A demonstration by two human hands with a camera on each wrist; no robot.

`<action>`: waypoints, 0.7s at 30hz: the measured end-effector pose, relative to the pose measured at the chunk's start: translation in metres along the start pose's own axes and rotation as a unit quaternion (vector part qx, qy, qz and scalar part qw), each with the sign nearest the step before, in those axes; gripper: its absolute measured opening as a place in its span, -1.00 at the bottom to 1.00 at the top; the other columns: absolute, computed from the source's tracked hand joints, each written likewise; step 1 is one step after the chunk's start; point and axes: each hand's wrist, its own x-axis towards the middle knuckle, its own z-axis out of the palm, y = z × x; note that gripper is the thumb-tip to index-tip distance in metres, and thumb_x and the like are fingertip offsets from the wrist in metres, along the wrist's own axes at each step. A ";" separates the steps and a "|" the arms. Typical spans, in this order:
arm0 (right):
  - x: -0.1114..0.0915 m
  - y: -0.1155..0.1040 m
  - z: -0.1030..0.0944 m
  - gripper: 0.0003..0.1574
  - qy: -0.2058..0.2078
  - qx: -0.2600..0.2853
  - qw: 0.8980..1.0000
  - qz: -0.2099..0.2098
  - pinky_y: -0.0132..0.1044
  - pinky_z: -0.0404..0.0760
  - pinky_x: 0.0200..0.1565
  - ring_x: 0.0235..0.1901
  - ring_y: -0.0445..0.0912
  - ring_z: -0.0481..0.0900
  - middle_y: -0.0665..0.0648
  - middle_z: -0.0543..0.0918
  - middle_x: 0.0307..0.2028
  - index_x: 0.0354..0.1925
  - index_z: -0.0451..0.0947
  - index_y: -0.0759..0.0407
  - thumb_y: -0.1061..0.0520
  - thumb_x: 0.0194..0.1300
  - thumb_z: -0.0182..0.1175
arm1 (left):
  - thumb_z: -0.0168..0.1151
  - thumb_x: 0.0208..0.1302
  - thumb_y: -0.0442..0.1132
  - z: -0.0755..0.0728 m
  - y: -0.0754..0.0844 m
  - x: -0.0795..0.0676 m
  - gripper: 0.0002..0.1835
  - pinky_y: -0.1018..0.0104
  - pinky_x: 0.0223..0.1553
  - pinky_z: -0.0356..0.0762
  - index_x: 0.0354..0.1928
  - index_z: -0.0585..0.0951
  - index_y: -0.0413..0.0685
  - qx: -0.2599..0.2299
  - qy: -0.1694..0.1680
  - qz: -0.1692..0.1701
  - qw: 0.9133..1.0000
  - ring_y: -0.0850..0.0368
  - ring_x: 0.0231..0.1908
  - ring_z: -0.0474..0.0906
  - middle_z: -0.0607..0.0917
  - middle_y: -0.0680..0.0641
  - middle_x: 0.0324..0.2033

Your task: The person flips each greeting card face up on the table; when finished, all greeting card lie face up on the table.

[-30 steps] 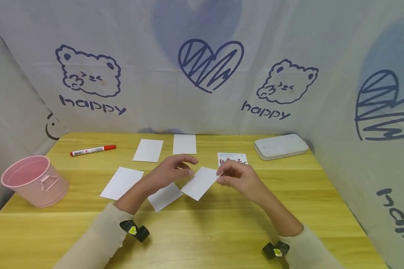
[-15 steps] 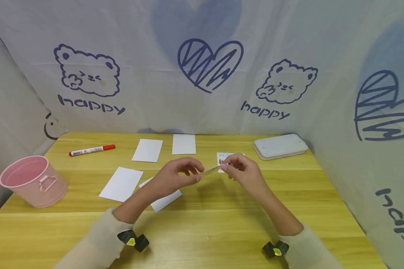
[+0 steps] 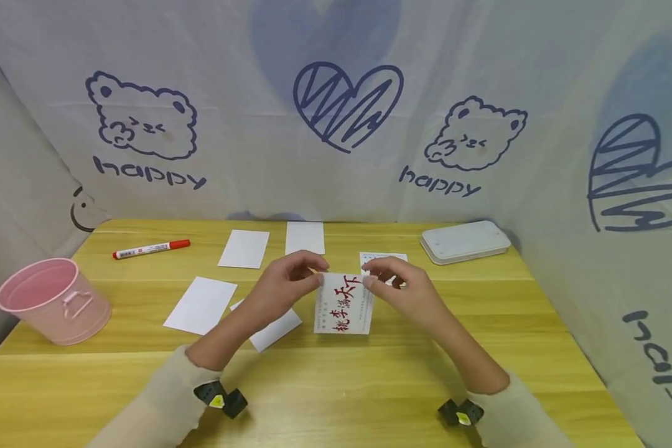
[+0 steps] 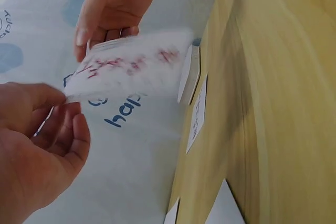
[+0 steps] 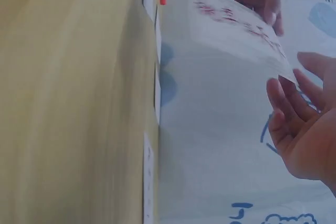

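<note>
A white card with red Chinese characters [image 3: 343, 305] hangs above the table between both hands, its printed side toward me. My left hand [image 3: 291, 280] pinches its top left corner between thumb and fingers; the left wrist view shows the card [image 4: 131, 64] blurred by motion. At the opposite top corner is my right hand [image 3: 403, 286]. In the right wrist view, the right hand [image 5: 310, 124] has its thumb apart from the card, while the card's corner meets its loosely bent fingers. A second printed card [image 3: 383, 255] lies behind the right hand, partly hidden.
Several blank white cards lie left of centre, among them one card [image 3: 200, 305] near the left forearm and another [image 3: 305, 238] at the back. A red-capped marker [image 3: 151, 249], pink bucket [image 3: 70, 311] and white case [image 3: 466, 241] stand around the wooden table [image 3: 336, 398].
The held card has turned over from its blank side, through edge-on, to its printed side. My left hand has taken hold of its corner, and the right thumb has parted from it.
</note>
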 end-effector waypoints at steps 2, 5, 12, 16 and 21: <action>0.000 -0.001 0.002 -0.60 0.000 0.010 1.000 0.010 -0.25 0.57 -0.10 -0.15 -0.07 0.57 0.01 0.67 -0.13 0.15 0.60 -0.06 -0.01 0.38 0.30 | 0.20 0.40 -0.36 -0.001 -0.001 0.000 -0.79 0.33 -0.08 0.59 0.03 0.61 -0.16 -0.020 0.013 -0.003 1.000 0.12 -0.20 0.60 0.65 -0.12 -0.03; -0.001 0.000 0.006 -0.59 0.017 0.041 0.999 0.017 -0.28 0.62 -0.13 -0.19 -0.04 0.62 0.06 0.67 -0.16 0.19 0.56 -0.07 0.08 0.39 0.29 | 0.18 0.40 -0.36 -0.002 -0.001 0.000 -0.77 0.33 -0.06 0.59 0.05 0.59 -0.16 -0.057 0.030 -0.009 0.998 0.14 -0.18 0.58 0.63 -0.06 -0.05; -0.002 0.004 0.009 -0.62 0.027 0.090 0.996 0.005 -0.26 0.68 -0.24 -0.30 -0.01 0.61 0.11 0.64 -0.19 0.15 0.59 -0.03 0.13 0.38 0.30 | 0.18 0.40 -0.37 0.000 0.000 0.001 -0.76 0.26 -0.02 0.60 0.07 0.58 -0.17 -0.090 0.025 -0.006 0.996 0.17 -0.16 0.58 0.63 -0.03 -0.06; -0.001 0.005 0.011 -0.64 0.054 0.159 0.986 0.003 -0.16 0.73 -0.23 -0.36 -0.07 0.66 0.16 0.65 -0.21 0.13 0.56 0.12 0.18 0.38 0.29 | 0.19 0.39 -0.37 0.002 -0.001 0.002 -0.69 0.35 -0.07 0.60 0.14 0.53 -0.21 -0.101 0.032 0.007 0.994 0.18 -0.16 0.59 0.62 -0.06 -0.06; 0.002 0.008 0.013 -0.63 0.104 0.262 0.959 0.016 -0.23 0.73 -0.20 -0.30 -0.13 0.69 0.17 0.66 -0.16 0.13 0.41 0.32 0.29 0.41 0.21 | 0.21 0.35 -0.39 0.003 -0.004 0.002 -0.62 0.38 -0.10 0.59 0.18 0.49 -0.29 -0.114 0.044 0.008 0.992 0.19 -0.18 0.61 0.63 -0.13 -0.05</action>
